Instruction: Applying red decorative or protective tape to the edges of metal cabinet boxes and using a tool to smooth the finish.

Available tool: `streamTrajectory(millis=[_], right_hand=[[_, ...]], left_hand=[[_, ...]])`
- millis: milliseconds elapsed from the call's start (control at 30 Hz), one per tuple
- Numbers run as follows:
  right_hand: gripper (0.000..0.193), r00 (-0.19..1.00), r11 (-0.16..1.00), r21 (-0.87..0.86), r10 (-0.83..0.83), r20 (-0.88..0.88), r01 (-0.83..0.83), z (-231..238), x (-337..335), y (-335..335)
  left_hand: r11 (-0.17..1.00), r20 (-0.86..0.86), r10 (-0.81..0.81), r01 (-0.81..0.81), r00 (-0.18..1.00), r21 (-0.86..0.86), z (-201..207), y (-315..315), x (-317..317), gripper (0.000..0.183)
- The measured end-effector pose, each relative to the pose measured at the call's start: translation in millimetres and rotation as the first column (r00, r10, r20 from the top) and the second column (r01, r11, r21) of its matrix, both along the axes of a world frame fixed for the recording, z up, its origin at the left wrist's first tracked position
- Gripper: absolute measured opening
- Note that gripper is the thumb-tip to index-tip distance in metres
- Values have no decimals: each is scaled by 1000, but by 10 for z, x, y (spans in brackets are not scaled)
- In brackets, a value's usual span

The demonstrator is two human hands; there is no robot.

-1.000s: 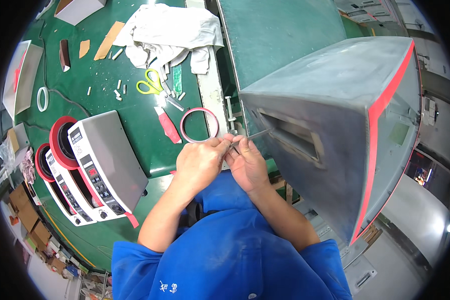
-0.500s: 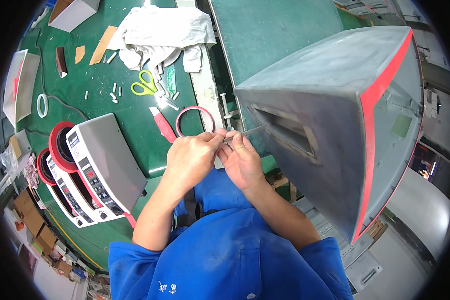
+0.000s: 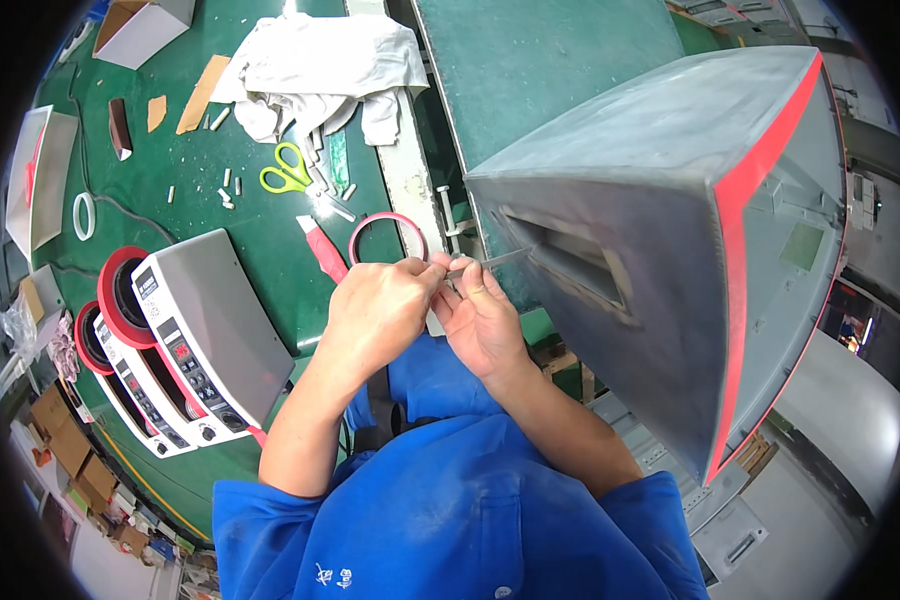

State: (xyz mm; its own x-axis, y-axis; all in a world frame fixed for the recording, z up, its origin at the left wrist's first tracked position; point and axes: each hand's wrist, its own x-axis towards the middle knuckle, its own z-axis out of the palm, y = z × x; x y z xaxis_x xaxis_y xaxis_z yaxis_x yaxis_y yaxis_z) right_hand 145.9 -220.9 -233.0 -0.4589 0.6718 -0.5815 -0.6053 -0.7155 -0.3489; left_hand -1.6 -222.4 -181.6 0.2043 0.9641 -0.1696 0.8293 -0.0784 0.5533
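Observation:
My left hand (image 3: 380, 312) is closed, its fingertips pinched at the near end of a thin, flat grey strip (image 3: 507, 258) that looks like a small file. The thumb and fingers of my right hand (image 3: 485, 325) grip the same strip just beside them. From there the strip slants right, and its far end reaches the edge of a rectangular opening (image 3: 575, 262) in a big grey housing (image 3: 630, 220). Red tape (image 3: 734, 270) runs along the housing's edge. My fingers partly hide the strip's near end.
Left of my hands lie a red tape ring (image 3: 388, 217), a red-handled cutter (image 3: 322, 250), green scissors (image 3: 286, 170) and a white cloth (image 3: 320, 65). Two tape dispensers (image 3: 225, 320) stand at the left. White scraps (image 3: 226, 190) and cardboard pieces (image 3: 202, 95) litter the green table (image 3: 140, 215).
Both hands keep their grip on the strip at the housing's opening. My left hand and forearm have shifted very slightly left; the whole view has moved a little too.

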Motion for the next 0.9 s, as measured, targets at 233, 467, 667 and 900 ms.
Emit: streamTrajectory(millis=[233, 467, 667, 900], right_hand=[[21, 999, 1000, 11, 7, 33, -7, -36, 57, 9], [21, 999, 999, 24, 35, 30, -35, -22, 40, -9], [21, 1000, 1000, 10, 9, 15, -9, -7, 25, -13], [22, 999, 1000, 14, -9, 33, 9, -7, 15, 7]], left_hand=[[996, -23, 64, -62, 998, 61, -128, -61, 108, 17], [995, 59, 95, -96, 994, 22, -80, -109, 54, 21], [996, 24, 69, -71, 997, 55, -97, -81, 49, 17], [996, 10, 72, -72, 997, 59, -94, -38, 97, 18]])
